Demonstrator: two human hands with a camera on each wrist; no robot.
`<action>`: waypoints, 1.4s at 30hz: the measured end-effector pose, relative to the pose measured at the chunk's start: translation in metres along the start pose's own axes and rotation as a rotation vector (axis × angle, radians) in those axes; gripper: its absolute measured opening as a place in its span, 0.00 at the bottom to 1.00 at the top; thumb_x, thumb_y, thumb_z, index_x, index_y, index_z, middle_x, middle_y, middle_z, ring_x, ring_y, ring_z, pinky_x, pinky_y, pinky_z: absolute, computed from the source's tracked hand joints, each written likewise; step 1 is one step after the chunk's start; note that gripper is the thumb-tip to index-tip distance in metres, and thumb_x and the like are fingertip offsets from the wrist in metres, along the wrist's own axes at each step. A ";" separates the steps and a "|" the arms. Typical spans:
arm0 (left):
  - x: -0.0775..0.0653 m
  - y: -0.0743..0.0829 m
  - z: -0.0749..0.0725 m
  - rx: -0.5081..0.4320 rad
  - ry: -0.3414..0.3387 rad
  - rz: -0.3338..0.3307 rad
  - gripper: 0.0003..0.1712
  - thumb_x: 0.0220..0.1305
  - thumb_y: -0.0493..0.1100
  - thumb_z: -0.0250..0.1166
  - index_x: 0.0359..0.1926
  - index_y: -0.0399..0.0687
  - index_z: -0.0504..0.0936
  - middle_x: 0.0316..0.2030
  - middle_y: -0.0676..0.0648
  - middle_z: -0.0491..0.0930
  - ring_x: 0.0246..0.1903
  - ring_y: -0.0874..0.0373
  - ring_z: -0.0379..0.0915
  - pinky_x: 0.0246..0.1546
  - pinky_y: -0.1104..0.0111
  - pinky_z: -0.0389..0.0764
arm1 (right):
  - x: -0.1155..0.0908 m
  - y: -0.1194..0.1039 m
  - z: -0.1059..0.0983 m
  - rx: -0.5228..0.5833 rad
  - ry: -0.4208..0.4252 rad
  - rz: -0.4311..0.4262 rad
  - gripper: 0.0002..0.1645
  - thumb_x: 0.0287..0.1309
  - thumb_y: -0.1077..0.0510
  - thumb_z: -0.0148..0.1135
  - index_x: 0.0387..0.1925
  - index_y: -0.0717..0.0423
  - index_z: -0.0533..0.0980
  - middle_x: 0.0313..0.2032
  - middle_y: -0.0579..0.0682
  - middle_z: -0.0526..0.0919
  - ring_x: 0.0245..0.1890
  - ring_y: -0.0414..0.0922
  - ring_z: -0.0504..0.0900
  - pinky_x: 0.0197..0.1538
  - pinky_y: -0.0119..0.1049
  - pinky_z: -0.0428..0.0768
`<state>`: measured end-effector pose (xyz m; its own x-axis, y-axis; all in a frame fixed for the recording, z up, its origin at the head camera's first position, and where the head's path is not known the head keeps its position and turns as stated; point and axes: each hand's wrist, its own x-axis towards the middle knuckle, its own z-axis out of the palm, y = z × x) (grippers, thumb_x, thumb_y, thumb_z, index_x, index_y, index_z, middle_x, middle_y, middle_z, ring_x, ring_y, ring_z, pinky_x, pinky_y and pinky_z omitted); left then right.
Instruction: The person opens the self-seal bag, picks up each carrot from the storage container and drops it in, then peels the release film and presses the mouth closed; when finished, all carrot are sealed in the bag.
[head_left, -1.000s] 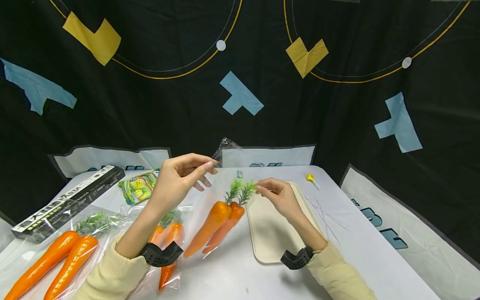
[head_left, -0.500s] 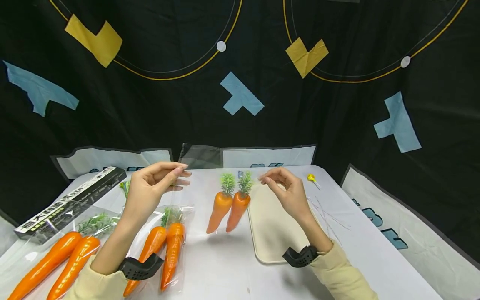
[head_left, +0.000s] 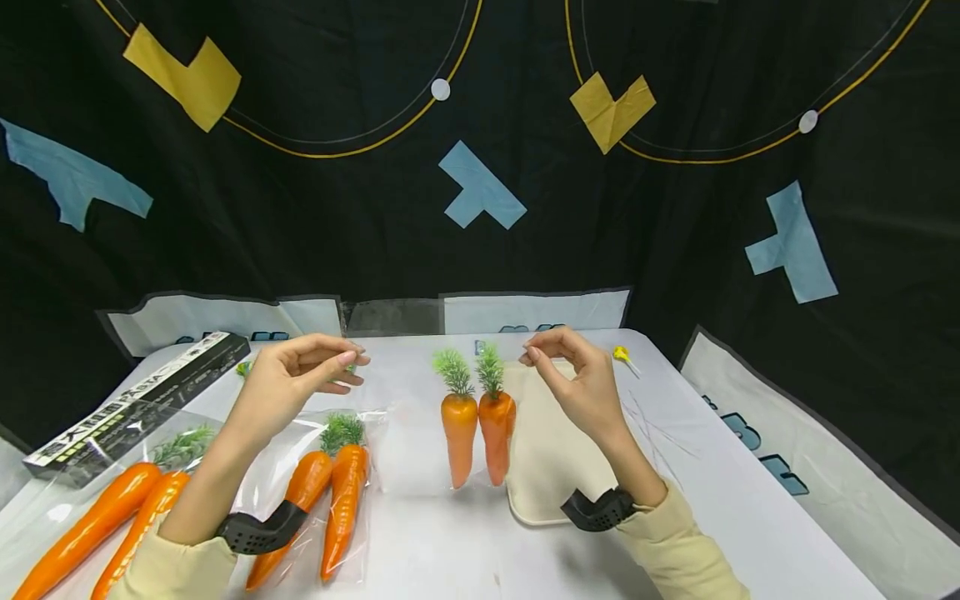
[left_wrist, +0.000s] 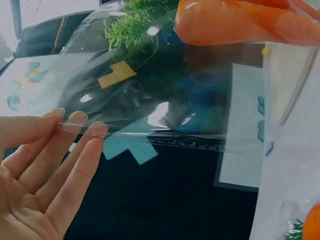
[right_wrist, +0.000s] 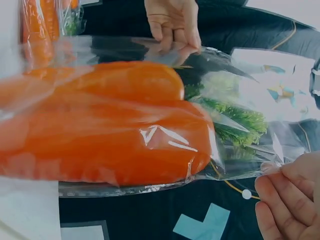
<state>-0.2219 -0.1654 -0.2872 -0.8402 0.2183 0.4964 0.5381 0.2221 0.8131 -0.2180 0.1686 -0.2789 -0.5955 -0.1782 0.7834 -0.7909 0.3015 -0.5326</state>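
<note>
A clear plastic bag [left_wrist: 175, 112] is stretched between my two hands above the table. Inside it two orange carrots [head_left: 459, 433] with green feathery tops hang side by side, tops up. My left hand [head_left: 296, 379] pinches one upper corner between thumb and fingers; in the left wrist view the bag's seamed edge runs away from those fingertips. On the other side my right hand [head_left: 577, 383] pinches the opposite corner, with the thin film [right_wrist: 272, 162] at its fingertips in the right wrist view. In the head view the film itself barely shows.
Left of the hanging bag lie two more bagged pairs of carrots [head_left: 347, 508] [head_left: 90, 525]. A long black-and-white box [head_left: 142, 400] is behind them. At right are a cream tray [head_left: 540, 500], thin twist ties [head_left: 652, 429] and a small yellow-headed item [head_left: 622, 354].
My left hand has moved left and slightly down, pulling the bag wide. The carrots have swung from slanted to nearly upright. My right hand has shifted slightly up and right.
</note>
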 end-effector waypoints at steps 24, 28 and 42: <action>0.004 -0.019 -0.006 -0.066 -0.068 0.218 0.11 0.61 0.24 0.60 0.45 0.27 0.81 0.38 0.47 0.86 0.34 0.55 0.85 0.35 0.64 0.83 | -0.004 0.044 -0.007 0.226 -0.076 0.087 0.07 0.56 0.75 0.61 0.36 0.71 0.83 0.33 0.57 0.86 0.30 0.44 0.85 0.40 0.38 0.83; 0.003 -0.019 -0.006 -0.059 -0.059 0.201 0.09 0.62 0.25 0.61 0.43 0.29 0.83 0.37 0.48 0.86 0.33 0.55 0.85 0.36 0.64 0.83 | -0.005 0.043 -0.008 0.234 -0.084 0.089 0.07 0.56 0.76 0.60 0.35 0.72 0.82 0.33 0.54 0.87 0.31 0.43 0.85 0.42 0.37 0.83; 0.003 -0.015 -0.003 -0.066 -0.073 0.156 0.10 0.68 0.29 0.55 0.44 0.29 0.81 0.39 0.48 0.85 0.34 0.53 0.85 0.37 0.63 0.83 | -0.003 0.045 -0.016 0.231 -0.186 0.022 0.09 0.58 0.75 0.56 0.36 0.69 0.82 0.34 0.57 0.86 0.36 0.45 0.85 0.49 0.38 0.80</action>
<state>-0.2328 -0.1711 -0.2965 -0.7384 0.3146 0.5965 0.6539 0.1174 0.7474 -0.2496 0.1972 -0.3002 -0.6118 -0.3488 0.7099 -0.7759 0.0902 -0.6244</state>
